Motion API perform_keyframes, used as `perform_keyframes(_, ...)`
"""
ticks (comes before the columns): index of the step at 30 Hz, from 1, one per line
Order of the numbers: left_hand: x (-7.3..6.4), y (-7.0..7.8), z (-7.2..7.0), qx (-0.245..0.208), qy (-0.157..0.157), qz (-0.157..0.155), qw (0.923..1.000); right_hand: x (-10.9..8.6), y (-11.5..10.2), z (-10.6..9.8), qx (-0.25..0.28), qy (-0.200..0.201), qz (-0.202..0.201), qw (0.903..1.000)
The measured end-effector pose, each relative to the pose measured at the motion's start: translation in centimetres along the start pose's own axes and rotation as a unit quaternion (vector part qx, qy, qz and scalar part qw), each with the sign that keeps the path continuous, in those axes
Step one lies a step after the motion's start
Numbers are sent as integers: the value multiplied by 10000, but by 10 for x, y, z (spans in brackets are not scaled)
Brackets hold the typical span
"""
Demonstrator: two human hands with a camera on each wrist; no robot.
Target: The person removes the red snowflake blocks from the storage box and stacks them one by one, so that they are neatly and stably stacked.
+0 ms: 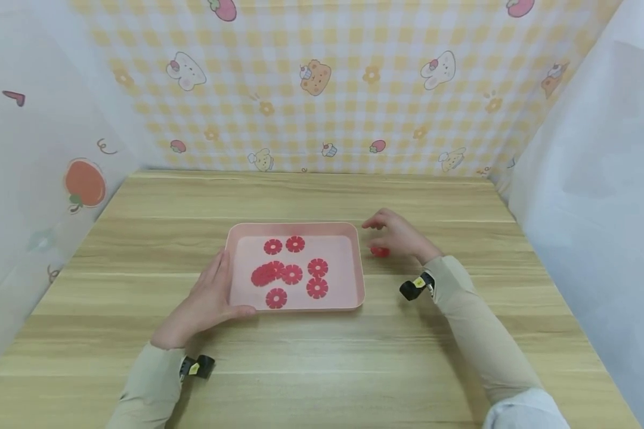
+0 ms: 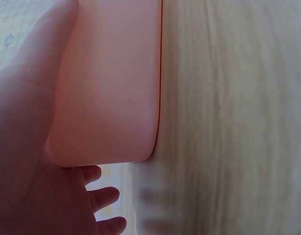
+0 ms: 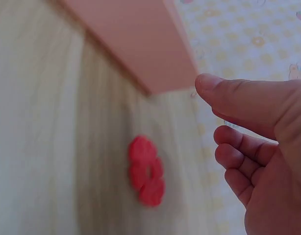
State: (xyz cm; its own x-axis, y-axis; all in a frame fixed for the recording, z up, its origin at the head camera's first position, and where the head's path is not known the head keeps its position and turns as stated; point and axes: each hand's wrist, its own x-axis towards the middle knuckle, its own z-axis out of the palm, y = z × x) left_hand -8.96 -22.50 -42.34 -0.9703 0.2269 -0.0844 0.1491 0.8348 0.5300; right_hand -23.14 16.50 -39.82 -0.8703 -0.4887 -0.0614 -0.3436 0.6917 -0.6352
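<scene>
My left hand (image 1: 209, 295) rests at the near left corner of a pink tray (image 1: 358, 268), thumb along the front rim and the other fingers straight along the left side. The left wrist view shows the outer wall of the tray (image 2: 111, 98) beside the thumb. Inside the tray lie several red notched discs (image 1: 317, 288), a few overlapping at the left. Right of the tray, my right hand (image 1: 399, 235) hovers over a small red piece (image 1: 380, 252). In the right wrist view this red piece (image 3: 150, 189) lies on the table, blurred, apart from the loosely bent fingers; nothing shows between them.
The tray stands on a wood-grain table (image 1: 311, 369). Behind it hangs a yellow checked cloth (image 1: 343, 107) with cartoon prints, and pale sheets flank both sides. Each wrist wears a black camera strap (image 1: 414, 288).
</scene>
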Motion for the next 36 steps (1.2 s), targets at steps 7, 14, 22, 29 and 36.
perform_keyframes(7,2,-1,0,-2,73,74,9999,17,-25,2,50,-180,-120,9998)
perform_keyframes(14,2,0,-2,-97,114,75,9999,33,-52,9,143,-411,-420,9982)
perform_keyframes(22,2,-3,-3,-197,93,5,9998,53,-79,26,19,-942,-1089,9896)
perform_keyframes(29,1,-6,-3,-176,79,115,9997,60,-91,39,-167,-1099,-1303,9852)
perform_keyframes(36,-1,-7,-1,-332,161,142,9992,66,-105,52,-108,-1300,-1630,9780)
